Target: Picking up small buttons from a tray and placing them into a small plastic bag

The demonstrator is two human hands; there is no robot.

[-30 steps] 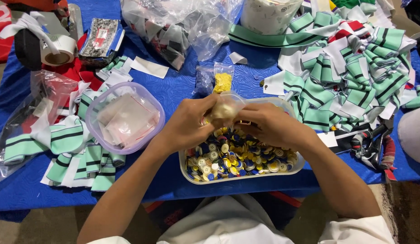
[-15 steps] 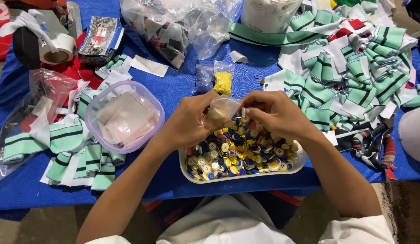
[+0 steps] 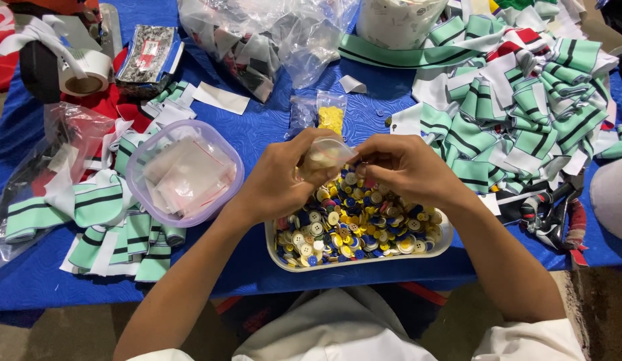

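where the blue tablecloth (image 3: pixel 391 100) carries heaps of green striped fabric strips (image 3: pixel 525 113), a clear lidded tub (image 3: pixel 185 172) of small bags sits left of a tray (image 3: pixel 445 242) full of mixed buttons (image 3: pixel 354 224). above the tray the left hand (image 3: pixel 281 177) grips a small clear plastic bag (image 3: pixel 326 152), and the right hand (image 3: pixel 404 167) pinches the bag's edge, fingers curled.

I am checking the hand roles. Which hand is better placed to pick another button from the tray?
Probably the right hand: its fingers pinch only the small clear bag's edge, just above the buttons. The left hand is wrapped around the bag.
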